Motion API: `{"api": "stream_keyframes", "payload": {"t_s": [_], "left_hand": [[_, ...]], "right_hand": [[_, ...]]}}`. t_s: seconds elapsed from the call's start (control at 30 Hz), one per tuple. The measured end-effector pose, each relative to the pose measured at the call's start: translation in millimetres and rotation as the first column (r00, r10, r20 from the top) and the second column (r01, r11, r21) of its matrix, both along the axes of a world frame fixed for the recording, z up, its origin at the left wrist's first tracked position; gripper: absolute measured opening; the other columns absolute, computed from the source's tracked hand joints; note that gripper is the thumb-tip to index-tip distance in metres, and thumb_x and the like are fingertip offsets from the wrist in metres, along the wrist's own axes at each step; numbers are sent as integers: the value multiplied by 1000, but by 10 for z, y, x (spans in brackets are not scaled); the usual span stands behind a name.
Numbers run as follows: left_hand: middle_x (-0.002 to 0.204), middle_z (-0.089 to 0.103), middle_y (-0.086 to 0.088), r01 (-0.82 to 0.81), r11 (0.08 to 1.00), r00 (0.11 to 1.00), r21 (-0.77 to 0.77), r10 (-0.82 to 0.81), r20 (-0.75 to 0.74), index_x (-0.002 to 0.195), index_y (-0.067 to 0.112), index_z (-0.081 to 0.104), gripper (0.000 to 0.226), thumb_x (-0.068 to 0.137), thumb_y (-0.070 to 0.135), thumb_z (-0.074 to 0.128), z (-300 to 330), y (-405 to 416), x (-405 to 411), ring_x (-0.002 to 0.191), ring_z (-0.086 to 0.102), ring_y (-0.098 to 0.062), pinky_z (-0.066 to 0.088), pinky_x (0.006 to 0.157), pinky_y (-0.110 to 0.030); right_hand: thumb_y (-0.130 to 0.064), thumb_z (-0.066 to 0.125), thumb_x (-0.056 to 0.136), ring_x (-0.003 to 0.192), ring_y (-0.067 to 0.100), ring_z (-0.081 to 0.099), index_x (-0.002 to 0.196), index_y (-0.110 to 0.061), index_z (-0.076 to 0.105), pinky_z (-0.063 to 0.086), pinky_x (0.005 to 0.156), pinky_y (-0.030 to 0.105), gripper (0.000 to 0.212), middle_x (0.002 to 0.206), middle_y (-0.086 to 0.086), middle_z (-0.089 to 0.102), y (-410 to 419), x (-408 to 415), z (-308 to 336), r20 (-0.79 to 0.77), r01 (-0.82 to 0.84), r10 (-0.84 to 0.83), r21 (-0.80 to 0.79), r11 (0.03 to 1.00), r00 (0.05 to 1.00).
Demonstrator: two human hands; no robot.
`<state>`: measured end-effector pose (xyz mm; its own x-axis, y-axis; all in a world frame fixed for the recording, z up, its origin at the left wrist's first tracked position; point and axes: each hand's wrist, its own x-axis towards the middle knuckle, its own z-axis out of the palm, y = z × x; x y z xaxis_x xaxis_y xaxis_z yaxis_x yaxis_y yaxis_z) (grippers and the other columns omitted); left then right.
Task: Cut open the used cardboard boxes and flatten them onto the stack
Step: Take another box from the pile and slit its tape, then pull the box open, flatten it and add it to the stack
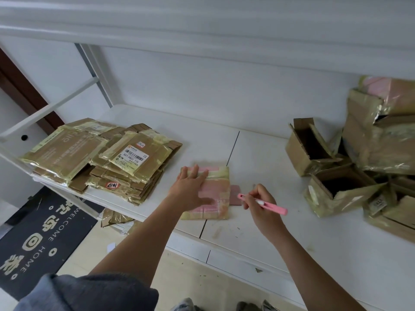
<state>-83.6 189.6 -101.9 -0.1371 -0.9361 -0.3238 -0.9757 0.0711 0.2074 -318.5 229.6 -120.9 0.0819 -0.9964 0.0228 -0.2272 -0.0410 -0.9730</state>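
Observation:
A small pink box (219, 194) wrapped in yellowish tape lies flat on the white shelf (258, 153) in the middle. My left hand (190, 187) rests on top of it with straight, spread fingers. Just right of the box, my right hand (261, 205) grips a pink cutter (262, 202), its tip pointing left toward the box's right edge. A stack of flattened cardboard boxes (107, 158) lies at the shelf's left end. A pile of uncut, open brown boxes (359, 158) sits at the right.
A pink scrap (236, 195) lies beside the box. The shelf's front edge runs diagonally below my arms. A dark welcome mat (38, 239) and a cardboard scrap (114, 217) lie on the floor at the left. A white wall backs the shelf.

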Motion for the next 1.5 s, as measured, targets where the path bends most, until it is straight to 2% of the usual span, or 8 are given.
{"api": "stream_keyframes", "payload": {"t_s": [0.2, 0.4, 0.6, 0.77, 0.87, 0.97, 1.1, 1.5], "left_hand": [[162, 15, 5, 29, 991, 998, -131, -22, 56, 154, 34, 20, 75, 93, 24, 62, -10, 33, -21, 148, 6, -29, 23, 117, -43], [160, 18, 16, 219, 965, 974, -146, -225, -22, 150, 36, 32, 72, 92, 1, 57, -13, 184, 294, 151, -1, -14, 11, 121, -31], [161, 13, 18, 191, 972, 972, -139, -207, -112, 150, 36, 31, 80, 88, -9, 54, 35, 303, 326, 149, -7, -8, 6, 123, -39], [161, 20, 0, -155, 979, 943, -133, 106, -315, 150, 25, 36, 72, 87, -3, 58, 136, 342, 494, 150, 13, -19, 16, 121, -42], [151, 42, -9, -499, 859, 806, -113, 411, -426, 149, 11, 35, 60, 94, 21, 59, 136, 425, 579, 138, 39, -26, 36, 106, -33], [136, 50, -9, -640, 727, 517, 249, 647, -561, 152, 12, 25, 89, 85, 49, 70, 74, 496, 391, 114, 56, -29, 53, 83, -34], [95, 57, -4, -627, 549, 73, 553, 748, -660, 156, 27, 3, 98, 87, 17, 72, -17, 512, 131, 74, 67, -28, 61, 60, -40], [104, 56, -15, -644, 492, -85, 586, 715, -694, 118, 26, 38, 58, 79, -3, 70, -33, 545, 224, 49, 64, -26, 58, 48, -39]], "right_hand": [[-7, 53, 96, 85, 17, 58, 97, -9, 60, 49, 70, 35, 8, 90, 2, 61, -28, -447, -263, -604, 14, -145, -216, 976, 784], [-11, 45, 99, 118, 20, 48, 142, -25, 46, 47, 90, 29, 45, 124, 2, 57, -122, -649, -364, -880, -18, 138, 146, 989, 455], [-7, 58, 95, 115, 12, 56, 130, -11, 62, 40, 96, 15, 35, 125, 3, 63, -266, 116, 138, -418, -200, 147, -85, 976, 896], [-20, 67, 94, 112, 11, 58, 142, -16, 52, 36, 88, 1, 51, 124, 2, 59, -151, 544, 154, -384, -397, 380, 39, 917, 841], [-27, 69, 92, 102, 15, 61, 143, -20, 50, 49, 91, 21, 55, 113, 2, 61, -42, 611, 60, -419, -321, 302, 28, 947, 856], [-19, 67, 92, 103, 14, 61, 142, -22, 52, 48, 87, 22, 52, 114, 0, 61, 2, 677, -10, -454, -276, 247, 2, 961, 856], [-18, 68, 89, 114, 16, 59, 135, -21, 60, 46, 90, 23, 48, 124, -2, 62, -85, 666, 3, -525, -251, 255, 81, 965, 812], [-36, 81, 78, 102, 24, 64, 116, -12, 64, 44, 74, 27, 47, 111, 4, 69, -311, 1086, 138, -684, -248, 157, -36, 968, 712]]}}
